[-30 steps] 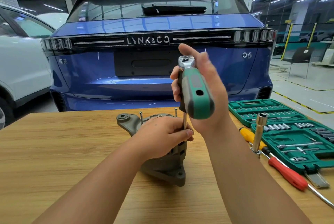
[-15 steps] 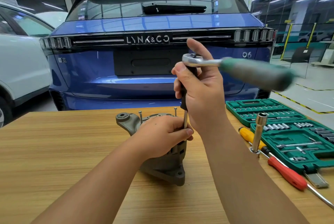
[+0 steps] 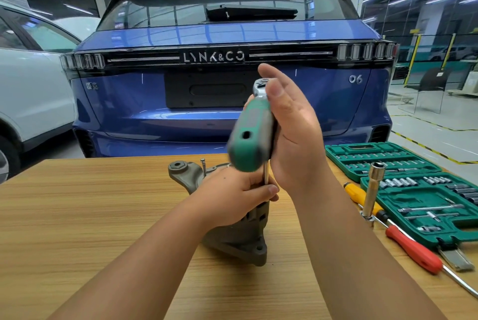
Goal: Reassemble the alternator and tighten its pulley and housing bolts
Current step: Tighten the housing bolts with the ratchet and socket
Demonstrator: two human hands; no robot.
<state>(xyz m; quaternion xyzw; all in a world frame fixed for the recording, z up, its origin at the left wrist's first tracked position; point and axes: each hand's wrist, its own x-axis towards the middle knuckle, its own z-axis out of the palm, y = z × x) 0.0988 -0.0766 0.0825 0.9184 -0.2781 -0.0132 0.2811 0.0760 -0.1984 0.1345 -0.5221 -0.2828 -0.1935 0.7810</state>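
Note:
The grey alternator (image 3: 245, 242) stands on the wooden table (image 3: 90, 216), with a mounting lug (image 3: 178, 166) and a long bolt (image 3: 203, 164) sticking up at its far left. A ratchet with a green handle (image 3: 251, 136) sits on a thin extension bar (image 3: 266, 177) that runs down into the alternator's top. My left hand (image 3: 232, 198) rests on the alternator and pinches the bar's lower end. My right hand (image 3: 294, 128) is beside the ratchet with fingers straight, its palm against the blurred handle and its thumb by the chrome ratchet head (image 3: 261, 84).
An open green socket case (image 3: 382, 162) with several sockets lies at the right. Beside it stand a tall deep socket (image 3: 372, 190), a yellow-handled screwdriver (image 3: 354, 190) and a red-handled one (image 3: 411, 250). A blue car (image 3: 219, 102) stands behind the table, a white car (image 3: 31, 92) at left.
The ratchet handle swung from pointing right back toward me. My right hand went from gripping below the ratchet head to flat against the handle. My left hand stayed put.

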